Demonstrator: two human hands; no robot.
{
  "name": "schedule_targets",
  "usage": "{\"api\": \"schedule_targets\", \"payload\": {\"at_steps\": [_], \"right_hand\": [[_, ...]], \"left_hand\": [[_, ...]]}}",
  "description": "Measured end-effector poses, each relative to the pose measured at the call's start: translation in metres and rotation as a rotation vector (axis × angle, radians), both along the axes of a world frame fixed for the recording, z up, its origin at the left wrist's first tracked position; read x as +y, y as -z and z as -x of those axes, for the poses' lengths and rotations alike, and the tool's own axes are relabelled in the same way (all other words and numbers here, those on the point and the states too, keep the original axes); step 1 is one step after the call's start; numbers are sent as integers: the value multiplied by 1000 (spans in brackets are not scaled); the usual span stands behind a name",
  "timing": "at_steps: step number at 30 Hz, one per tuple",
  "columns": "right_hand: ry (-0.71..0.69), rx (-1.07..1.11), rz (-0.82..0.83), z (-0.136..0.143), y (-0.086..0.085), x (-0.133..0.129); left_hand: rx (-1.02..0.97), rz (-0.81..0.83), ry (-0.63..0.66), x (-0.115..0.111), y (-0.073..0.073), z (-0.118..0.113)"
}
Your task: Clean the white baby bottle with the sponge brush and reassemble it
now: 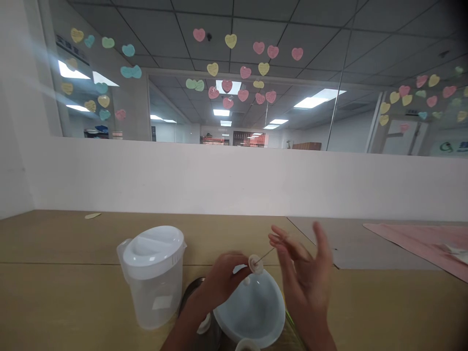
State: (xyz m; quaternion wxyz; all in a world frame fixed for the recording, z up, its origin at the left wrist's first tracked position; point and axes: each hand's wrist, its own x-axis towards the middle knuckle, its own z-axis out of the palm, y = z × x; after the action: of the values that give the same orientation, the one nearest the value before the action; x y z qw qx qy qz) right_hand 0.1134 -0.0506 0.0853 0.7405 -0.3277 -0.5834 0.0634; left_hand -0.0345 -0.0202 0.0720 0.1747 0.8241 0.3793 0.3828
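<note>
My left hand [223, 280] pinches a small round white cap-like piece [255, 263] between fingertips, just above a translucent white round lid [250, 312] lying on the wooden table [73, 292]. A thin wire or needle [266, 255] sticks out from the small piece toward my right hand [305, 273]. That hand is raised with fingers spread, its thumb and forefinger close to the wire's far end; whether they hold it I cannot tell. Left of my hands stands a clear plastic pitcher [153, 278] with its white lid on.
A dark round object [190, 297] lies partly hidden under my left forearm. A pink mat [420, 243] lies at the right on a grey sheet [347, 243]. A low white wall [234, 180] backs the table, with glass above carrying heart stickers.
</note>
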Motion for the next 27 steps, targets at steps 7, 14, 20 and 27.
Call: {"api": "schedule_targets", "payload": {"at_steps": [7,14,20,27], "right_hand": [[108,-39,-40,-2,2,-5],[219,54,-115,5,11,3],[236,-94,-5,10,15,8],[136,-281,9,10,17,15]], "left_hand": [[35,46,82,1,3,-4],[-99,-5,136,-3,-2,-3],[-203,23,146,-8,-7,-3],[-216,32,112,-11,-13,2]]}}
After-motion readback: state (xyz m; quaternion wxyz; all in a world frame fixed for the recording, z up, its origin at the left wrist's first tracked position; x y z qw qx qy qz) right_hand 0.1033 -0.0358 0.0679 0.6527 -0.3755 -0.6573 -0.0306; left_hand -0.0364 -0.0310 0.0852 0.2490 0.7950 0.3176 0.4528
